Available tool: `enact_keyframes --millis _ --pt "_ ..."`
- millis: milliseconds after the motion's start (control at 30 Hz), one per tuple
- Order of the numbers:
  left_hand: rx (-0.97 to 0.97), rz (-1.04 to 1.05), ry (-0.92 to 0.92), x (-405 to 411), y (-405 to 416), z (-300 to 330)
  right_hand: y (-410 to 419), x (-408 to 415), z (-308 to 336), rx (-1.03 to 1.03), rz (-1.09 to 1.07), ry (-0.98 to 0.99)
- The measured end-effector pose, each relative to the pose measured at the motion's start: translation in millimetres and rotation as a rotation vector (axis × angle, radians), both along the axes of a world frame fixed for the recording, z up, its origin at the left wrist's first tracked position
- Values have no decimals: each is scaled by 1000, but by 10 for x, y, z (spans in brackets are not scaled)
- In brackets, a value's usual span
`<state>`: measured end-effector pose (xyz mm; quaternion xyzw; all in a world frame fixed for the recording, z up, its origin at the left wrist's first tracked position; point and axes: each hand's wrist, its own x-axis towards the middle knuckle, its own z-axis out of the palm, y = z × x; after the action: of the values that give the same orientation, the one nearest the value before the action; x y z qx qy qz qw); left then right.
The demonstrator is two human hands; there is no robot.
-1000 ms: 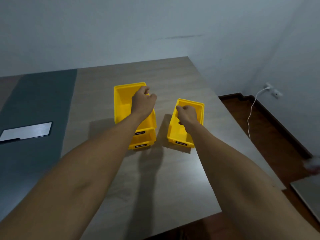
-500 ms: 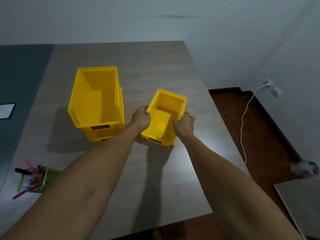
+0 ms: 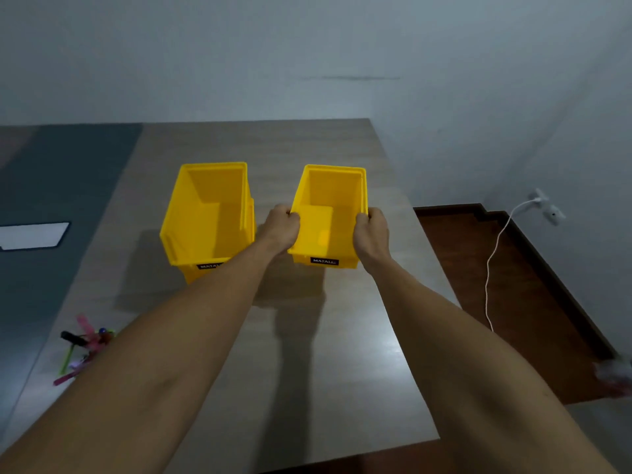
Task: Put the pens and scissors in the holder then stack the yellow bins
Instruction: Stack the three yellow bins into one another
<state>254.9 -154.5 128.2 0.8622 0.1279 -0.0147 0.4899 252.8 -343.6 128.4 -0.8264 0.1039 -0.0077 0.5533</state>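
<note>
Over the grey wood-grain tabletop point(image 3: 307, 354) I've got the single yellow plastic bin point(image 3: 328, 213) gripped by its side walls, left hand point(image 3: 282, 227) and right hand point(image 3: 371, 234) both clamped on. Just beside it to the left sits the nested pair of yellow bins point(image 3: 208, 213). Pens look tucked into the green holder point(image 3: 82, 350) at the near-left edge, scissors too blurred to confirm. One bin left to stack, I reckon.

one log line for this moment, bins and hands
left hand: grips small bin | right hand: grips small bin | bin stack: beside, apart | next: likely onto stack
</note>
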Motion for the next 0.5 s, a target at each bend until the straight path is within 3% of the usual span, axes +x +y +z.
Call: enact_keyframes --millis 267,500 --pt "-148 115 -237 -159 416 1090 531 88 935 43 1 -227" --pt "-121 211 -312 -418 1264 1364 1291 21 1218 55 146 -252"
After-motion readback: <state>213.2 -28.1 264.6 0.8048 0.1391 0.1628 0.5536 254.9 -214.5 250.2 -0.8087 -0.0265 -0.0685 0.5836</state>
